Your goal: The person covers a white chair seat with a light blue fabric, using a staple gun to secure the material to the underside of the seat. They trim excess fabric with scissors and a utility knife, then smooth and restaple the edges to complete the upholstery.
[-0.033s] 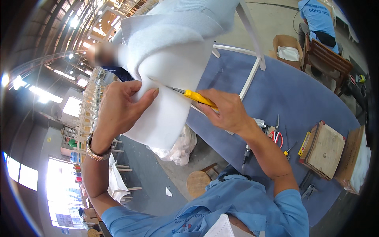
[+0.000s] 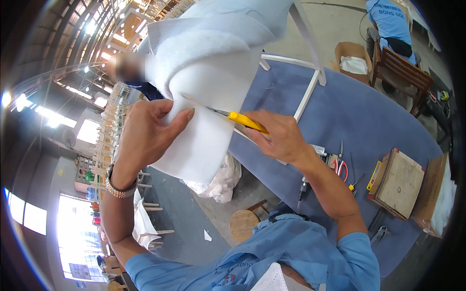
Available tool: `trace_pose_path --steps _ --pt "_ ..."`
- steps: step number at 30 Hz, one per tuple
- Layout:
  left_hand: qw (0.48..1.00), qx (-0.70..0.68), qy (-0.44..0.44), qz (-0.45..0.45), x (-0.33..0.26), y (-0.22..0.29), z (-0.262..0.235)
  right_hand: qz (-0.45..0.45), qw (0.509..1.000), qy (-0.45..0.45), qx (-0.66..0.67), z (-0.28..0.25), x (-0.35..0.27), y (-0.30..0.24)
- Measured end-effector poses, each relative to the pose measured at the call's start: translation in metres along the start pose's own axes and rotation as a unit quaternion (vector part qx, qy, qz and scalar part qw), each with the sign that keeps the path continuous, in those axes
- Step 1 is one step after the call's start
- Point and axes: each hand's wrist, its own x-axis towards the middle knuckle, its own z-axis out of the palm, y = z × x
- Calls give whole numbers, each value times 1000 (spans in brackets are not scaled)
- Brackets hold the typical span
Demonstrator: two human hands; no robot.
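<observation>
My left hand (image 2: 148, 131) pinches a fold of the soft white padding sheet (image 2: 196, 148) between thumb and fingers. In my right hand (image 2: 279, 136) is a yellow utility knife (image 2: 242, 120), its blade extended to the left. The blade lies at the sheet, along a crease or slit just right of my left thumb; how deep it goes, I cannot tell. Above, the sheet curls up against a light grey fabric cover (image 2: 228, 22) on a white-framed chair (image 2: 307, 36). The chair rests on a blue-covered table (image 2: 369, 126).
Red-handled scissors (image 2: 342, 169), a pneumatic tool (image 2: 303, 189), pliers (image 2: 379, 235) and a wooden box (image 2: 399, 184) lie at the table's right. A round stool (image 2: 243, 225) and a plastic bag (image 2: 221, 182) stand below. Two other people are at the far left and far right.
</observation>
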Motion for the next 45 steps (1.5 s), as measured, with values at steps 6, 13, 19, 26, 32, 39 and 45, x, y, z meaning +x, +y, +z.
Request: trace_pose_path --steps 6,13,19,26,32,39,45 --pt "998 -45 33 18 -5 -3 4 112 990 -76 -41 -19 -52 12" --pt "958 164 179 156 -11 -2 23 376 914 26 -149 -77 -204 32" --pt "860 -41 -94 500 -59 -16 118 528 813 107 -223 -129 -339 21" --pt "983 -166 -31 76 -105 -83 316 388 814 80 -425 -145 -348 34" --pt "957 -288 -30 18 -145 -56 365 193 953 27 -232 -108 -13 3" --pt "948 -311 66 27 -147 -70 334 -197 872 -131 -430 34 232 -60" --pt "925 -344 119 -105 -226 -134 374 -112 811 -342 -462 46 225 -148"
